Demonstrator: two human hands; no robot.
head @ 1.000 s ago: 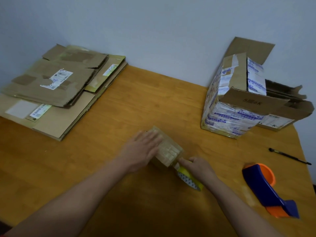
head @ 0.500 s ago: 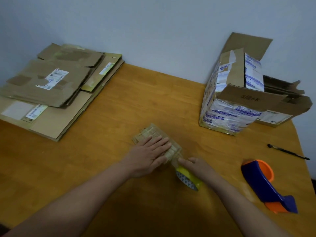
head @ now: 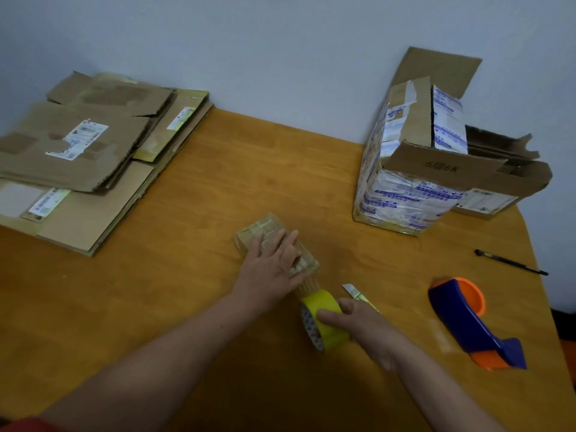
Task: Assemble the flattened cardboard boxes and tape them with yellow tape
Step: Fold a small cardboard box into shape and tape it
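While the stack of flattened cardboard boxes lies unassembled at the far left of the table, the work in hand sits near the middle: a small box, already folded up and, by its look, wrapped in tape. The left hand presses flat on its top, fingers straight. The box's long axis runs from far left to near right. A strip of tape appears to leave its near-right end toward the yellow tape roll, which stands on edge just beside it, core opening facing near left. The right hand grips the roll, fingers curled over its rim. A knife blade lies just beyond that hand. Farther right are a large box with open top flaps, a tape dispenser and a pen. I judge the task early: one small box nearly sealed, the whole stack left.
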